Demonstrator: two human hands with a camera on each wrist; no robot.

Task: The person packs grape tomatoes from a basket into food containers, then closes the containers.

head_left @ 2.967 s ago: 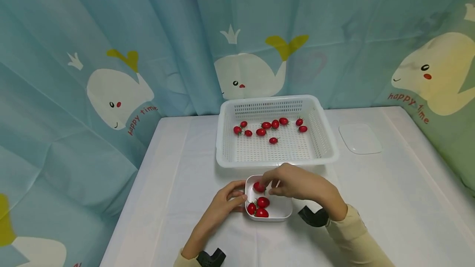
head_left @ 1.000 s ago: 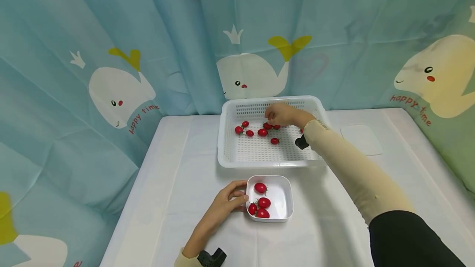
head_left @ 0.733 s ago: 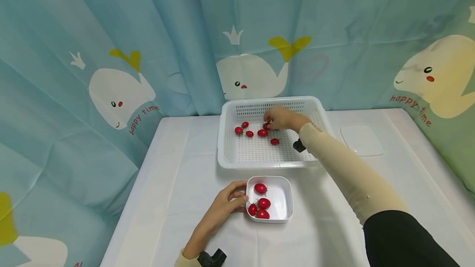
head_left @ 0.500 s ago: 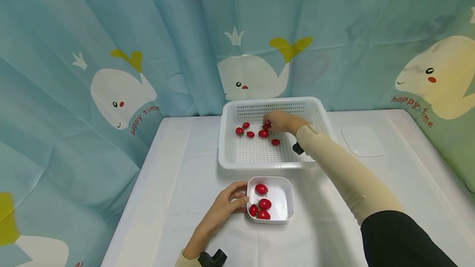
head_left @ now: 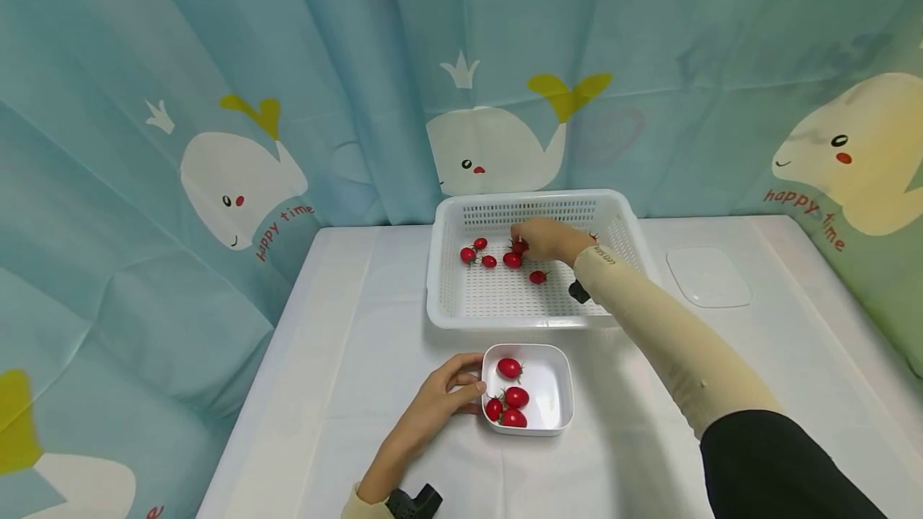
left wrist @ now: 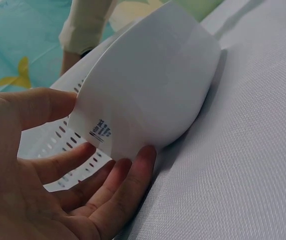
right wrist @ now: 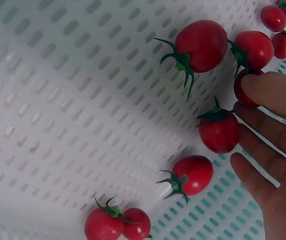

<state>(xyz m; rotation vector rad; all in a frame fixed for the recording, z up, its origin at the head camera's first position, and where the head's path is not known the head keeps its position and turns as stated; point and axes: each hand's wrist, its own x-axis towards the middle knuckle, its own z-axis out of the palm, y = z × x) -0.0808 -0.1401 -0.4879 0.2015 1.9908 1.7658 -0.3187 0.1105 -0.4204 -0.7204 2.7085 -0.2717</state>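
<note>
In the head view the left hand [head_left: 436, 399] holds the left side of a small white plastic box [head_left: 551, 391]. Its thumb lies at the rim and the other fingertips meet the outer wall, as the left wrist view shows. Several red cherry tomatoes [head_left: 516, 397] lie along the box's left side. The right hand [head_left: 542, 239] reaches into a white slotted basket [head_left: 461, 320]. Close up in the right wrist view, its thumb and a finger pinch a cherry tomato [right wrist: 244, 90], partly covered by the thumb. Another cherry tomato [right wrist: 219, 131] sits beside the spread lower fingers.
Several loose cherry tomatoes [head_left: 468, 255] lie on the basket's floor, some half hidden by the right hand. A clear flat lid [head_left: 708, 277] is on the white tablecloth [head_left: 382, 303] to the right. A blue whale-print curtain [head_left: 346, 86] hangs behind the table.
The right hand has gone from the small box, where it set down a tomato, into the basket. There it has shifted slightly left and toward the front. The left hand stays at the box.
</note>
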